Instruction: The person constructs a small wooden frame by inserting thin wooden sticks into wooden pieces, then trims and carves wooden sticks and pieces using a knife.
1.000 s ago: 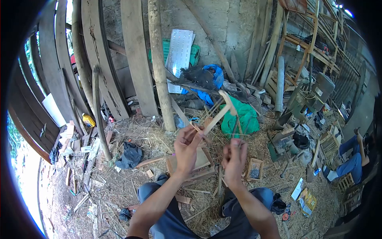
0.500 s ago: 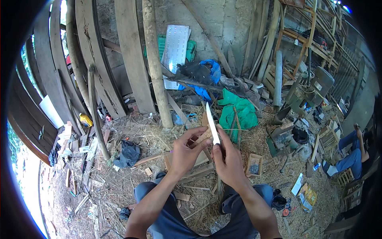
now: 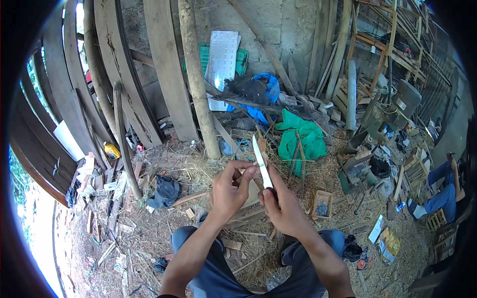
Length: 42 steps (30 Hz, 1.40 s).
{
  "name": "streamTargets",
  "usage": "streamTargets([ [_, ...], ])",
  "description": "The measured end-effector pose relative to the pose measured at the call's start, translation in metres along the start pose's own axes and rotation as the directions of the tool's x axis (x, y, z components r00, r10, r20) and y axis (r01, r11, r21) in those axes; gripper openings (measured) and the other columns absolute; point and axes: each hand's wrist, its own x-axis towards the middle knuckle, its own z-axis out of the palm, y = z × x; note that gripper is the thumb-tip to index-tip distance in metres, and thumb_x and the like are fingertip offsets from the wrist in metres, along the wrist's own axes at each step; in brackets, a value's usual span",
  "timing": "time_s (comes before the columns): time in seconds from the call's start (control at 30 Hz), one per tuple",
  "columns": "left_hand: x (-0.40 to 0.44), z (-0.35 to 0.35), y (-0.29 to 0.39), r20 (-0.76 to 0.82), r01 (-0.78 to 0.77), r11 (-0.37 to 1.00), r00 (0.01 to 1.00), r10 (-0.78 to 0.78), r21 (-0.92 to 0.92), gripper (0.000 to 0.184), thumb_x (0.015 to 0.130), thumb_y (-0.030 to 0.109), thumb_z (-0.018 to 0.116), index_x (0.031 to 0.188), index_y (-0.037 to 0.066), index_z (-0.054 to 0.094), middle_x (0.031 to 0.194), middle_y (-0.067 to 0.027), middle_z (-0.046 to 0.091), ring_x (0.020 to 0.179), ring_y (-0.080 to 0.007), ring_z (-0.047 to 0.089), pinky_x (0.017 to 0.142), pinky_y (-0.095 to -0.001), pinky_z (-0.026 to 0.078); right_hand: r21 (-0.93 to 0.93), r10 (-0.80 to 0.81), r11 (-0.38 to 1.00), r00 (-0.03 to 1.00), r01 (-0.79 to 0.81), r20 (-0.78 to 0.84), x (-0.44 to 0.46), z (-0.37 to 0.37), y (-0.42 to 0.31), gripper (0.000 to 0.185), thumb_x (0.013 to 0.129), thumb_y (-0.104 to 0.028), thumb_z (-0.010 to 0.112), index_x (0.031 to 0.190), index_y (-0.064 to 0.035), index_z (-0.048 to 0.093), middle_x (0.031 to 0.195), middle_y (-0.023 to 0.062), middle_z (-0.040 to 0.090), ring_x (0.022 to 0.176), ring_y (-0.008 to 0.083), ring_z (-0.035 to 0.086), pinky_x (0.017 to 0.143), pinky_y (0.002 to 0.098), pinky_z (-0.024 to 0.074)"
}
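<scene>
Head view, read from where I stand in the room.

1. Right hand (image 3: 282,204): fingers closed around the handle of 1 knife (image 3: 262,163). The pale blade points upward, tilted slightly left, with its tip above both hands.
2. Left hand (image 3: 231,191): thumb and fingertips drawn together in a pinch just beside the blade. Whether they grip anything, I cannot tell.
3. Position of the knife: in front of the person, raised above the gap between the 2 knees (image 3: 185,239).
4. Surroundings: 1 green sheet (image 3: 304,142) lies crumpled on the littered floor, beyond the right hand. 1 small wooden box (image 3: 318,215) sits to the right of that hand; its grey contents are too small to identify. 1 dark bag (image 3: 165,191) lies to the left of the left hand. 1 wooden post (image 3: 196,79) stands farther back. At far right sits 1 other person (image 3: 443,198) in blue trousers.
</scene>
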Motion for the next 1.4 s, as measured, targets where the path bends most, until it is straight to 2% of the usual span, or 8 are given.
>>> streamTargets([
  [0.27, -0.001, 0.009, 0.0, 0.052, -0.158, 0.986, 0.986, 0.161, -0.049, 0.009, 0.085, 0.006, 0.069, 0.091, 0.002, 0.063, 0.073, -0.009, 0.067, 0.053, -0.0072, 0.057, 0.047, -0.024, 0.043, -0.031, 0.026, 0.999, 0.999, -0.026, 0.03, 0.001, -0.002, 0.013, 0.058, 0.096, -0.005, 0.039, 0.144, 0.001, 0.006, 0.087, 0.0212, 0.059, 0.078, 0.0331, 0.063, 0.074, 0.0406, 0.0474],
  [0.33, -0.005, 0.009, 0.0, 0.156, -0.114, 0.994, 0.981, 0.113, -0.004, 0.012, 0.086, 0.005, 0.068, 0.093, -0.002, 0.062, 0.086, -0.0107, 0.069, 0.07, -0.012, 0.066, 0.06, -0.025, 0.053, 0.013, 0.06, 0.998, 0.998, -0.06, 0.029, 0.004, -0.003, 0.016, 0.056, 0.096, -0.005, 0.039, 0.141, 0.0029, 0.008, 0.089, 0.0249, 0.058, 0.08, 0.0366, 0.063, 0.077, 0.0421, 0.0467],
  [0.47, -0.003, 0.01, -0.002, 0.135, -0.098, 0.995, 0.986, 0.095, 0.02, 0.011, 0.085, 0.005, 0.069, 0.093, -0.002, 0.063, 0.086, -0.0107, 0.07, 0.069, -0.0119, 0.066, 0.058, -0.0246, 0.052, -0.027, -0.041, 0.999, 0.999, 0.041, -0.002, 0.003, -0.002, 0.014, 0.06, 0.096, -0.005, 0.04, 0.144, 0.0025, 0.004, 0.092, 0.0271, 0.058, 0.08, 0.0391, 0.062, 0.079, 0.044, 0.0458],
  [0.83, 0.01, -0.001, 0.004, 0.123, 0.122, 0.992, 0.985, -0.119, -0.018, 0.009, 0.085, 0.006, 0.069, 0.091, -0.001, 0.067, 0.079, -0.009, 0.07, 0.063, -0.0091, 0.062, 0.058, -0.0237, 0.048, 0.001, 0.186, 0.983, 0.982, -0.186, 0.038, -0.001, 0.005, 0.0, 0.064, 0.096, -0.011, 0.036, 0.147, 0.0029, -0.001, 0.089, 0.024, 0.059, 0.079, 0.0347, 0.061, 0.079, 0.041, 0.0453],
  [0.93, 0.004, 0.003, 0.001, 0.134, 0.005, 1.0, 0.991, -0.002, -0.019, 0.009, 0.085, 0.005, 0.069, 0.091, -0.002, 0.067, 0.077, -0.0081, 0.069, 0.066, -0.0076, 0.061, 0.057, -0.0229, 0.047, -0.006, 0.155, 0.988, 0.988, -0.155, 0.005, 0.006, 0.006, 0.01, 0.065, 0.096, -0.012, 0.036, 0.146, 0.0041, -0.002, 0.09, 0.0245, 0.059, 0.08, 0.0363, 0.061, 0.078, 0.0425, 0.0453],
  [1.13, 0.003, 0.009, -0.004, 0.101, 0.07, 0.994, 0.993, -0.062, -0.081, 0.009, 0.085, 0.006, 0.069, 0.092, -0.001, 0.068, 0.078, -0.0085, 0.069, 0.066, -0.007, 0.061, 0.057, -0.0237, 0.047, -0.07, 0.175, 0.981, 0.983, -0.178, -0.046, 0.0, 0.011, 0.005, 0.064, 0.096, -0.013, 0.036, 0.145, 0.0046, 0.001, 0.092, 0.0307, 0.058, 0.083, 0.0435, 0.061, 0.075, 0.0472, 0.0443],
  [1.3, -0.003, 0.015, 0.007, 0.138, 0.007, 1.0, 0.99, -0.004, -0.018, 0.01, 0.085, 0.006, 0.069, 0.091, -0.001, 0.067, 0.079, -0.0088, 0.07, 0.065, -0.0074, 0.061, 0.057, -0.0238, 0.047, 0.069, 0.208, 0.976, 0.976, -0.204, -0.056, 0.009, 0.0, 0.005, 0.063, 0.095, -0.012, 0.034, 0.145, 0.0051, 0.0, 0.096, 0.0348, 0.057, 0.082, 0.0459, 0.06, 0.075, 0.0486, 0.0435],
  [1.4, 0.002, 0.011, 0.008, 0.109, 0.02, 1.0, 0.994, -0.018, -0.02, 0.009, 0.086, 0.006, 0.069, 0.09, -0.002, 0.067, 0.08, -0.0093, 0.07, 0.064, -0.0074, 0.061, 0.057, -0.024, 0.048, -0.089, 0.175, 0.979, 0.978, -0.186, -0.115, 0.0, 0.013, 0.001, 0.061, 0.095, -0.012, 0.034, 0.145, 0.005, 0.003, 0.096, 0.0344, 0.057, 0.084, 0.0465, 0.06, 0.075, 0.0487, 0.0438],
])
